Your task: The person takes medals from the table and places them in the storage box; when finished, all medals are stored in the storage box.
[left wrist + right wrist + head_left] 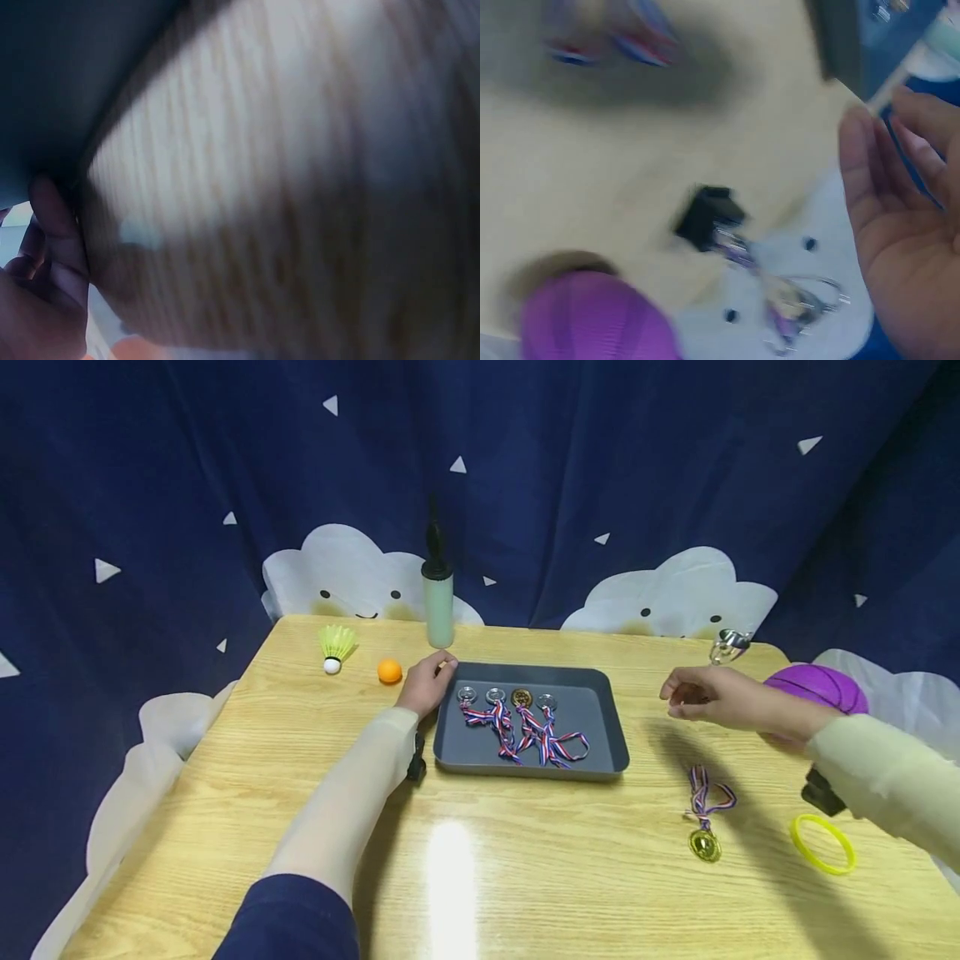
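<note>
My left hand (429,683) holds the upper left corner of a dark grey tray (468,753), its fingers at the rim. In the left wrist view, a digit (56,206) presses against the dark tray wall (67,90). Inside the tray lie several medals (522,697) with striped ribbons (528,727), silver and bronze-gold in colour. My right hand (708,697) hangs above the table right of the tray, its fingers loosely bent and holding nothing. Below it on the table lies a gold medal (705,845) with a striped ribbon (701,793).
A silver trophy cup (729,646) on a black base (709,217) and a purple ball (817,687) stand beyond my right hand. A yellow ring (822,844) lies at right. At back left are a shuttlecock (337,647), an orange ball (389,671) and a green pump (438,606).
</note>
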### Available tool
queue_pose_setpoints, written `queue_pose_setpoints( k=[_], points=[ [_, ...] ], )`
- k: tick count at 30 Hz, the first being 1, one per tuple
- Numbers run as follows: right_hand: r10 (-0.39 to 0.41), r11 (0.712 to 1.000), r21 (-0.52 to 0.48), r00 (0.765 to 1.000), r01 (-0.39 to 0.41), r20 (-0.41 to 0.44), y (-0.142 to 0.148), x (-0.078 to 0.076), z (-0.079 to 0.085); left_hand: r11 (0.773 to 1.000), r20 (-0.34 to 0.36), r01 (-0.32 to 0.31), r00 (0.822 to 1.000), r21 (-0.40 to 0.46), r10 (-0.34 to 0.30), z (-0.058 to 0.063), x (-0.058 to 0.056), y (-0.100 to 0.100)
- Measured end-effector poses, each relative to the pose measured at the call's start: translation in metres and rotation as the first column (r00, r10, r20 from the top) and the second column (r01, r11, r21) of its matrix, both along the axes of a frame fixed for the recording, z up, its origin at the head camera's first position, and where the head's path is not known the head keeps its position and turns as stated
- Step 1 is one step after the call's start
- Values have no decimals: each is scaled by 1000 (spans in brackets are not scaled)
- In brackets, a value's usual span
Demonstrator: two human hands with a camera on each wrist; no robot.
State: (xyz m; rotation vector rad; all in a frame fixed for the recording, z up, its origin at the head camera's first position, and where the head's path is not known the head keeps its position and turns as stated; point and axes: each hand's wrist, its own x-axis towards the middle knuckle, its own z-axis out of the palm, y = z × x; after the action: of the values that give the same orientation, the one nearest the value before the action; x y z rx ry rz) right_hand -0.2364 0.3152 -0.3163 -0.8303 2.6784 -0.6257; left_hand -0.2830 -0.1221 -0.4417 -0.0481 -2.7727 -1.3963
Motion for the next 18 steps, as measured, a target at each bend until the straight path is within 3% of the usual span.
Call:
queue_pose_setpoints(
  k=[3, 5, 10, 14, 18],
  points=[
    [61, 998, 6, 998, -61, -2, 18, 19, -15, 1000, -3, 0, 1000, -6, 0, 1, 0, -1],
    [103, 995, 11, 993, -104, 55, 28, 32, -25, 1000, -4, -2, 1000, -5, 2, 2, 0, -1],
    [260, 966, -54, 956, -255, 134, 43, 60, -51, 1000, -7, 3, 1000, -6, -3, 2, -1, -1],
    [357, 934, -54, 930, -353, 91, 47, 77, -68, 1000, -2, 5, 1000, -5, -5, 2, -1, 0],
    [384, 923, 3, 923, -384, -5, 46, 85, -76, 1000, 8, 3, 1000, 1, -3, 1, 0, 0]
  ],
)
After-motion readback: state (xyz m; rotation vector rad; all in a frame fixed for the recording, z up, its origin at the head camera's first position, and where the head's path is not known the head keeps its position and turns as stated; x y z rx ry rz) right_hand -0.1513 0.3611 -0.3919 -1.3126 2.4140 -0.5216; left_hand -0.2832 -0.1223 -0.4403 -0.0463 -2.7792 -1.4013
